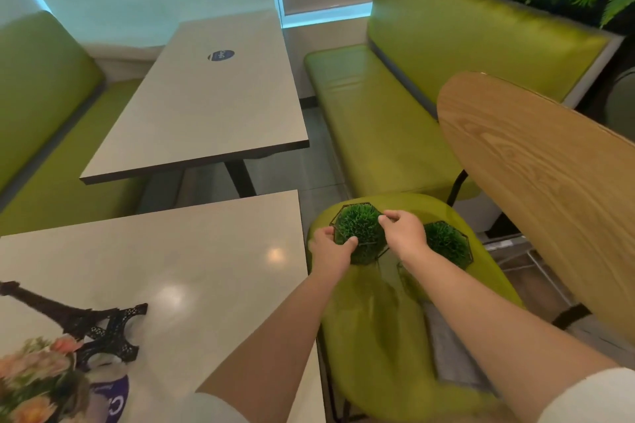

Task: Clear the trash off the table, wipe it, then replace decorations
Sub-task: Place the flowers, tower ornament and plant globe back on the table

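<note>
Two grass balls sit on the green chair seat [446, 216]; the farther grass ball [446, 244] is partly hidden behind the right forearm. Left hand [330, 249] and right hand [403, 233] grip the nearer grass ball [359, 232], fingers curled round its wire frame, beside the table [206, 251].

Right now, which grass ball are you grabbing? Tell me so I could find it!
Find the green chair seat beside the near table. Two grass balls sit on it; mine is the left grass ball, nearer the table, with my left hand and right hand around it.
</note>
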